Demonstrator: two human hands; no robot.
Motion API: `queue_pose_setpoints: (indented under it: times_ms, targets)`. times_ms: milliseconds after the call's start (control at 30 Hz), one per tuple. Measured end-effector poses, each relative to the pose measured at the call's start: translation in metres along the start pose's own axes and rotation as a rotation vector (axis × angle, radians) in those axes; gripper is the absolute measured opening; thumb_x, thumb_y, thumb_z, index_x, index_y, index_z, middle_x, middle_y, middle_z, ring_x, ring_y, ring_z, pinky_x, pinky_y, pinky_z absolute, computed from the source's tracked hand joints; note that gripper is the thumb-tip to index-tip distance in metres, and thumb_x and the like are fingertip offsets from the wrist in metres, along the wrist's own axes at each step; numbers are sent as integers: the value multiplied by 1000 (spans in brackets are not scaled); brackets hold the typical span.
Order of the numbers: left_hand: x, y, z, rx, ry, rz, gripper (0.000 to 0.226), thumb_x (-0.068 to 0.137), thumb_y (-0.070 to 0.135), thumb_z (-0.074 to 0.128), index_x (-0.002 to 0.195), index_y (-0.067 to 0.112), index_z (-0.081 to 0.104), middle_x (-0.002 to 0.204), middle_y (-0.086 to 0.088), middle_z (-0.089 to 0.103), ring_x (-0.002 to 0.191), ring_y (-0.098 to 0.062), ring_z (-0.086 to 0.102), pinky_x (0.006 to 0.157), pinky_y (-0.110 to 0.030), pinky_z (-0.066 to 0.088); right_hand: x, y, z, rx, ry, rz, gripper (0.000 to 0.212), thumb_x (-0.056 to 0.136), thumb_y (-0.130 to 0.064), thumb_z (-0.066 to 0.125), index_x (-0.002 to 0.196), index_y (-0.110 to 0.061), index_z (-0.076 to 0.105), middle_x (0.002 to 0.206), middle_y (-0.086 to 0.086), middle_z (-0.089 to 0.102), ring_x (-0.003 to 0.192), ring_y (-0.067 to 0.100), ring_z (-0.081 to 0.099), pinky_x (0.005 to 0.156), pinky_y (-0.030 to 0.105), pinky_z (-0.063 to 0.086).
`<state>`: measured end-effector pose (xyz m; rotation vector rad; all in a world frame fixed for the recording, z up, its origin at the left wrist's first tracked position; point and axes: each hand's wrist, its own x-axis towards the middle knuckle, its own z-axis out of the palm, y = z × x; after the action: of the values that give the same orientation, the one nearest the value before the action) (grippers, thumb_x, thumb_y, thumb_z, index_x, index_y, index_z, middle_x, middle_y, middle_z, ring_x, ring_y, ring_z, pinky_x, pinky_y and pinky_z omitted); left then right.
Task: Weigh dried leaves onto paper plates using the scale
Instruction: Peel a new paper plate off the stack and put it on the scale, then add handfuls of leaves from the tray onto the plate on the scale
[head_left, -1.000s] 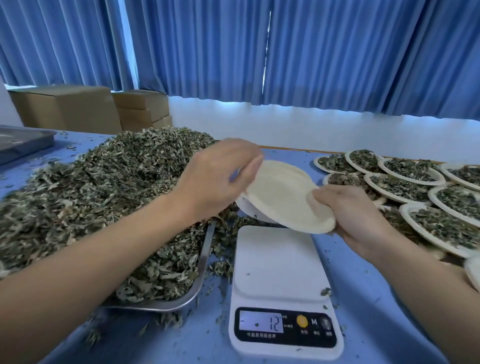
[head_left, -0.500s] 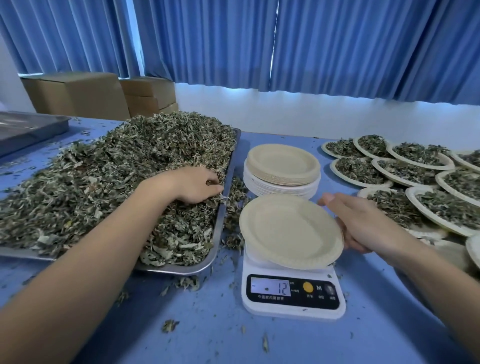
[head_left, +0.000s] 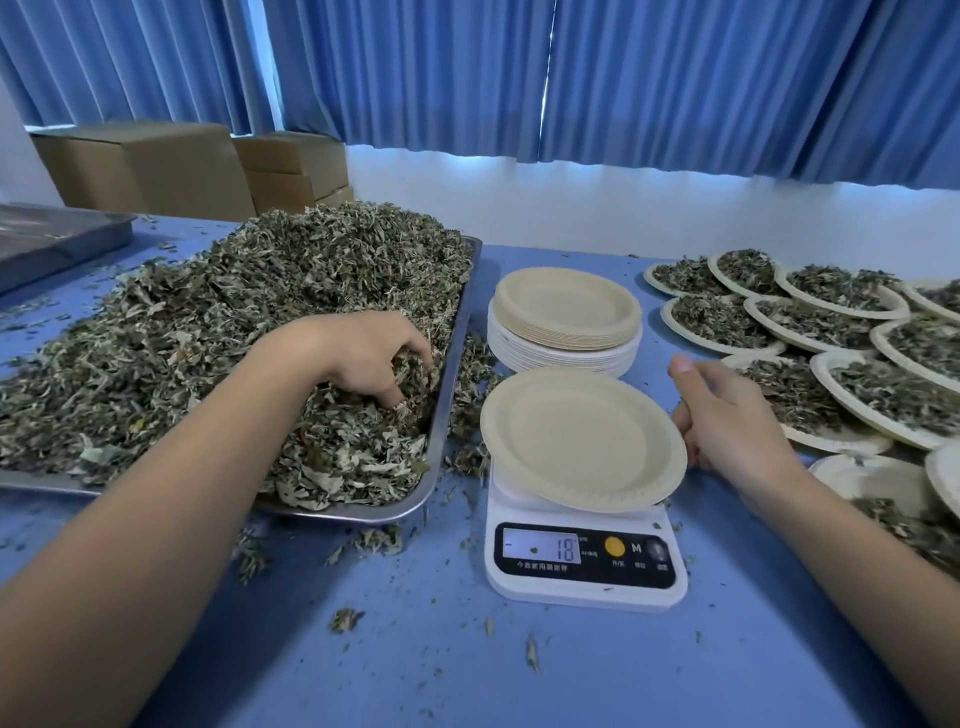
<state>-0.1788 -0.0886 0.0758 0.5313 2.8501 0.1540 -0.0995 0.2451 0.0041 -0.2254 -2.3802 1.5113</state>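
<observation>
Where the dried leaves (head_left: 208, 338) are heaped on the steel tray (head_left: 451, 364), they form a deep, loose mound of grey-green, crumpled flakes and thin stems, spilling over the tray's right rim onto the blue table (head_left: 571, 675). The left hand (head_left: 363, 353) is sunk into the near right part of this heap, its fingers (head_left: 415, 348) curled downward and closed round a clump of leaves, the fingertips buried among them. To the right of the tray, an empty paper plate (head_left: 582, 441), pale beige with a crimped rim, sits on the white digital scale (head_left: 587, 566), overhanging the platform on every side; the display reads 18. The right hand (head_left: 727, 415) lies just beside the plate's right rim, thumb (head_left: 685, 371) straight and pointing away from the person, the other fingers loosely bent and holding nothing; whether their tips touch the rim cannot be told. The plate stands between the two hands, apart from the left one and the leaves it grips. Just behind the scale stands a stack of empty paper plates (head_left: 566, 317). Further right, many filled plates (head_left: 831, 312) overlap one another, each carrying a portion of leaves.
</observation>
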Motion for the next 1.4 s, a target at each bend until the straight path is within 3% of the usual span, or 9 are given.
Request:
queue_pose_setpoints:
  times_ms: [100, 200, 400, 600, 867, 1167, 1267, 1300, 1400]
  targets:
    - [0, 1, -2, -39, 47, 20, 40, 84, 9, 80, 115, 29, 64, 151, -2, 45, 130, -28, 50, 111, -46, 41, 0, 0, 3, 32, 41, 5, 27, 106, -45, 46, 123, -25, 52, 52, -3, 63, 40, 10, 51, 41, 24, 39]
    - [-2, -1, -6, -90, 95, 26, 32, 83, 8, 80, 99, 29, 64, 139, 5, 49, 99, -23, 62, 85, -38, 53, 3, 2, 2, 39, 64, 19, 32, 106, -45, 47, 126, -22, 53, 57, 2, 67, 41, 12, 53, 42, 24, 39]
    - [-2, -9, -12, -112, 184, 69, 30, 80, 11, 83, 93, 28, 61, 122, 7, 52, 114, -20, 50, 102, -39, 41, 7, 6, 1, 39, 52, 25, 32, 105, -48, 47, 119, -21, 58, 59, 4, 69, 41, 14, 55, 51, 33, 38]
    - [1, -4, -13, -181, 443, 96, 30, 77, 2, 78, 93, 24, 64, 109, 1, 63, 104, -23, 58, 86, -33, 42, 8, 7, 1, 34, 45, 23, 31, 105, -49, 47, 116, -22, 59, 59, 3, 69, 42, 14, 56, 51, 34, 38]
    - [0, 0, -13, -197, 568, 108, 30, 75, 14, 88, 94, 25, 68, 111, 5, 67, 117, -21, 56, 102, -38, 41, 9, 10, 0, 23, 46, 24, 33, 105, -49, 45, 116, -22, 61, 61, 6, 69, 43, 15, 57, 47, 32, 38]
    - [-7, 13, -21, -437, 904, 67, 27, 78, 14, 86, 97, 23, 70, 104, 7, 66, 100, -11, 56, 85, -18, 37, 7, 8, -1, 12, 42, 21, 34, 105, -49, 44, 112, -22, 63, 61, 6, 70, 43, 15, 57, 49, 34, 38]
    - [-16, 33, -22, -652, 851, 135, 29, 73, 11, 89, 96, 17, 73, 91, 8, 68, 83, 0, 62, 71, -1, 40, 6, 8, -1, 7, 42, 21, 34, 105, -49, 44, 112, -21, 63, 59, 3, 69, 43, 14, 56, 50, 34, 38]
    - [-18, 41, -22, -781, 778, 163, 30, 71, 7, 88, 96, 14, 73, 91, 5, 69, 82, 2, 65, 72, -3, 46, 6, 8, -1, 5, 41, 21, 34, 105, -49, 44, 113, -21, 62, 59, 3, 68, 43, 14, 56, 50, 34, 38]
    - [-20, 69, -13, -1142, 500, 216, 32, 71, -7, 83, 97, 7, 71, 98, -11, 75, 89, -21, 76, 77, -31, 63, 7, 6, -1, 2, 39, 23, 34, 106, -47, 45, 114, -19, 63, 56, 0, 67, 42, 13, 55, 51, 34, 38]
